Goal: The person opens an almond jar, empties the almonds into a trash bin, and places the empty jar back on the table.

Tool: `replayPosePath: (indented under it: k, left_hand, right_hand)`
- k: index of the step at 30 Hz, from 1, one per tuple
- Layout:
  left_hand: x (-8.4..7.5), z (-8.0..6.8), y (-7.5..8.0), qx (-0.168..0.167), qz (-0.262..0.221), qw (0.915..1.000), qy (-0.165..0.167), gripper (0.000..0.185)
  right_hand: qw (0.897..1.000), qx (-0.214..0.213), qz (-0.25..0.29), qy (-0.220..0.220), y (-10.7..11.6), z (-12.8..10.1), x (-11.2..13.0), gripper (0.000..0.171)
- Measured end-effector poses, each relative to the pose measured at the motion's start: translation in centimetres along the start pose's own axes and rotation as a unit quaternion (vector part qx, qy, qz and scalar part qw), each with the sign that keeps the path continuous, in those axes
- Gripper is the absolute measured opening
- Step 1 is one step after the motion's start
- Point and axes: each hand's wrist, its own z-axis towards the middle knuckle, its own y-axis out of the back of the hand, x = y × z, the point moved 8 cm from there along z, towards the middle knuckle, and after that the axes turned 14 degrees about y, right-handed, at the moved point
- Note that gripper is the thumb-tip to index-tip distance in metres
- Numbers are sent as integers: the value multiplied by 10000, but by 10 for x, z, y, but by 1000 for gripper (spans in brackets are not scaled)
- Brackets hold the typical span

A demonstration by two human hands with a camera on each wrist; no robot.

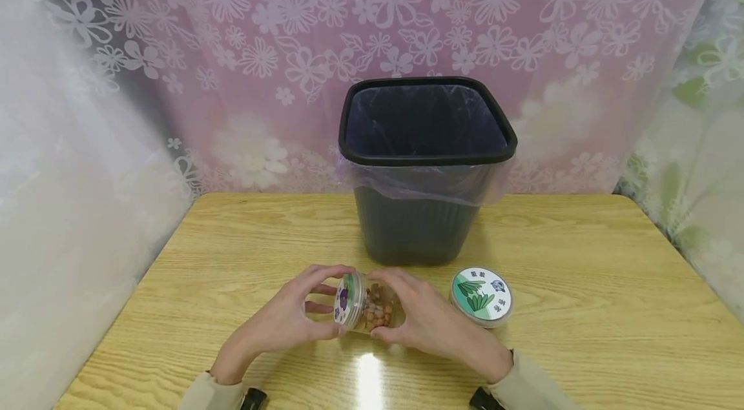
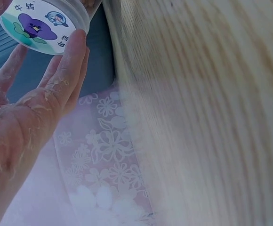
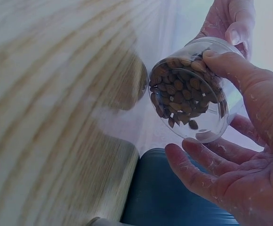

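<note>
A small clear jar (image 1: 372, 310) of brown nuts lies on its side just in front of the black bin (image 1: 427, 164), held above the table (image 1: 581, 307). Its long axis runs left to right, lid end to the left. The left hand (image 1: 293, 319) curls its fingers around the lid (image 1: 349, 299), pinching its rim. The right hand (image 1: 421, 319) grips the jar's body, thumb and fingers wrapped round it. A second closed jar (image 1: 481, 297) stands to the right of the bin's base.

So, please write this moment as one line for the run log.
left hand: grips lid | right hand: holds jar sideways | jar: brown pellets | second jar: on table | bin: behind
</note>
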Motion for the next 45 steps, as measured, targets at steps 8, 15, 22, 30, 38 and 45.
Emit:
replayPosePath:
  k: [8, 15, 22, 30, 38, 45]
  left_hand:
    - [1, 1, 1, -42, 49, 9999, 90, 74]
    - [2, 3, 1, -84, 120, 9997, 211, 73]
    - [2, 4, 2, -126, 119, 9996, 242, 74]
    - [4, 5, 1, -149, 138, 9993, 304, 75]
    - [5, 5, 0, -138, 125, 9993, 327, 75]
    - [4, 4, 2, -92, 172, 9994, 283, 77]
  right_hand:
    - [10000, -7, 27, -31, 0, 0, -1, 77]
    - [10000, -17, 18, -31, 0, 0, -1, 76]
    - [10000, -11, 46, -46, 0, 1, -1, 76]
    - [9999, -3, 89, -102, 0, 0, -1, 76]
    - [9999, 8, 33, -100, 0, 0, -1, 76]
    - [9999, 30, 38, -105, -1, 0, -1, 76]
